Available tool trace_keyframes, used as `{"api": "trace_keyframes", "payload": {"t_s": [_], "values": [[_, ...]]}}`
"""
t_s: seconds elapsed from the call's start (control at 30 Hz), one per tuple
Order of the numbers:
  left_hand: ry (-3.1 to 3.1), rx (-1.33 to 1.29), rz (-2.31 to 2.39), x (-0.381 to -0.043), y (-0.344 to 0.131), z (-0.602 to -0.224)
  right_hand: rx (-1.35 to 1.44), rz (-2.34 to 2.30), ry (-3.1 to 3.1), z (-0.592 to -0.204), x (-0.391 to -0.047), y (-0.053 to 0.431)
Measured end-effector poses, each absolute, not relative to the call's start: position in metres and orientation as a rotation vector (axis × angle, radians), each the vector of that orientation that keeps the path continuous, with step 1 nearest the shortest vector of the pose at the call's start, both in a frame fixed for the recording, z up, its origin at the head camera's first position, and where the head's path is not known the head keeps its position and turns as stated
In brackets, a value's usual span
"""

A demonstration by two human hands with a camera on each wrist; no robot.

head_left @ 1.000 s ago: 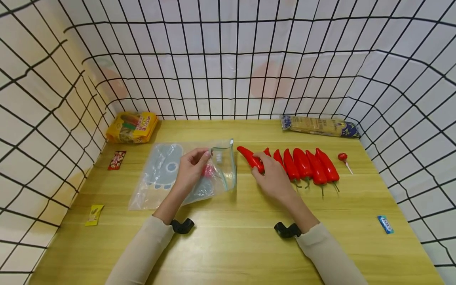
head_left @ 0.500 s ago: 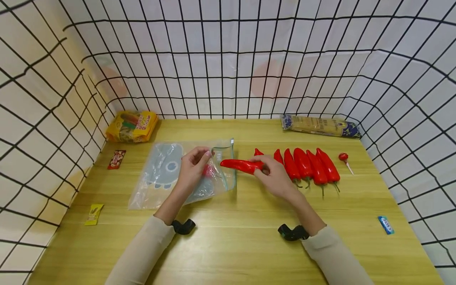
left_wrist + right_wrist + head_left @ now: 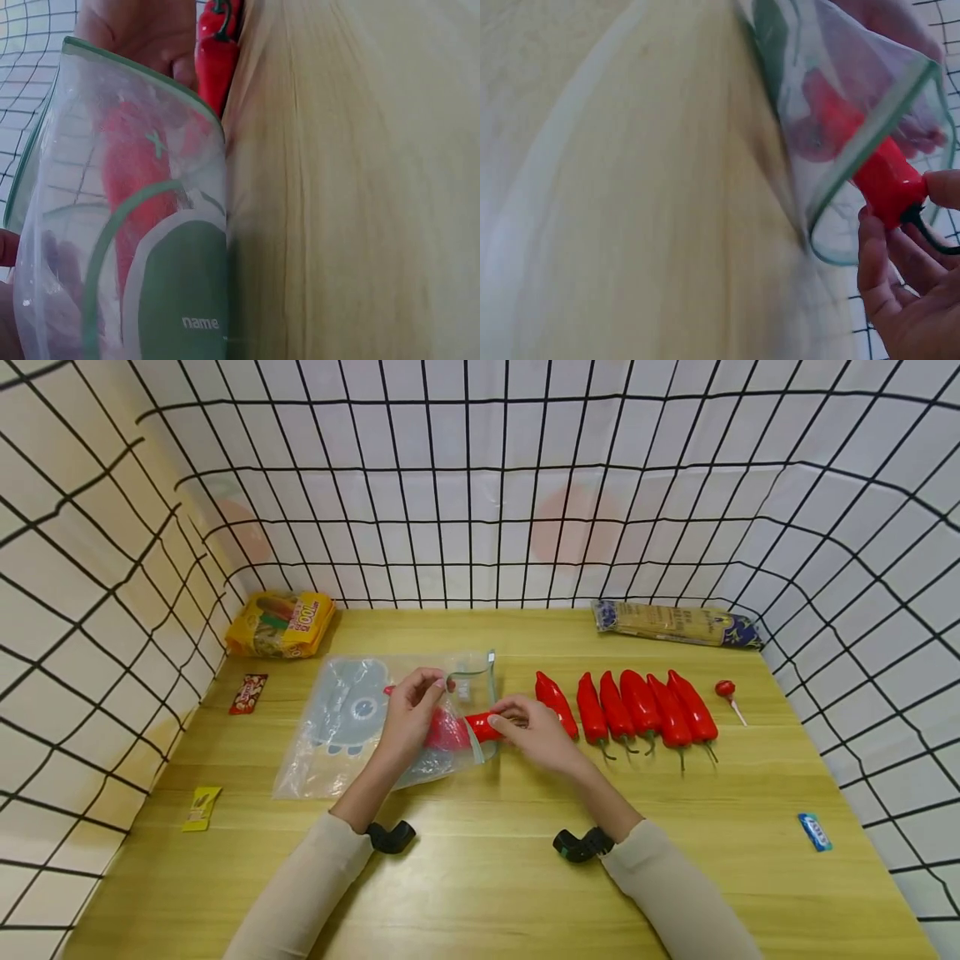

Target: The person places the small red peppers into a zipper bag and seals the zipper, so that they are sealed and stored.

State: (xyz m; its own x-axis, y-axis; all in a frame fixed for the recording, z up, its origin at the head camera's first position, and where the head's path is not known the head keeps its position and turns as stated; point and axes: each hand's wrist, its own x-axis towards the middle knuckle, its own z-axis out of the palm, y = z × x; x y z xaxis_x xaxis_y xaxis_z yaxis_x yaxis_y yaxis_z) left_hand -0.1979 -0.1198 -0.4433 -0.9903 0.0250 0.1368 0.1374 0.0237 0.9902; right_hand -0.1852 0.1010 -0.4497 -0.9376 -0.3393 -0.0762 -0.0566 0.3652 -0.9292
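In the head view my left hand [image 3: 411, 706] pinches the upper layer of a clear zip bag [image 3: 300, 781] by its mouth, which stands parted. My right hand [image 3: 534, 733] grips a red chili pepper [image 3: 480, 725] by its stem end. The tip end of this pepper is inside the bag, and its stem end sticks out past the zip edge. In the right wrist view, thumb and fingers hold the pepper [image 3: 889, 184] near its green stem. Another red shape [image 3: 814, 139] shows through the plastic beside it. The left wrist view shows red through the bag [image 3: 180, 285].
Right of the bag lies a single red pepper [image 3: 557, 706], then a row of several more [image 3: 639, 703]. A lollipop [image 3: 725, 690] lies beyond. Yellow [image 3: 281, 625] and long [image 3: 677, 623] food packs sit at the back. Small wrapped sweets [image 3: 201, 808] lie toward the sides; wire mesh surrounds the table.
My right hand has picked the pepper up from the table, swung it left and pushed its tip end into the bag. My left hand keeps holding the bag's mouth.
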Motion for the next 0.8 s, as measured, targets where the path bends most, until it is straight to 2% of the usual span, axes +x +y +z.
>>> {"api": "trace_keyframes", "payload": {"t_s": [0.27,0.5,0.8], "values": [[-2.133,-0.182,-2.206,-0.200,-0.117,-0.449,-0.309,-1.626,2.321,-0.458,-0.191,0.084],[-2.080,-0.215,-2.273,-0.202,-0.118,-0.454,-0.304,-1.593,2.403,-0.451,-0.182,0.104],[-2.161,-0.189,-2.114,-0.201,-0.120,-0.457,-0.364,-1.627,2.318,-0.442,-0.169,0.122]]}}
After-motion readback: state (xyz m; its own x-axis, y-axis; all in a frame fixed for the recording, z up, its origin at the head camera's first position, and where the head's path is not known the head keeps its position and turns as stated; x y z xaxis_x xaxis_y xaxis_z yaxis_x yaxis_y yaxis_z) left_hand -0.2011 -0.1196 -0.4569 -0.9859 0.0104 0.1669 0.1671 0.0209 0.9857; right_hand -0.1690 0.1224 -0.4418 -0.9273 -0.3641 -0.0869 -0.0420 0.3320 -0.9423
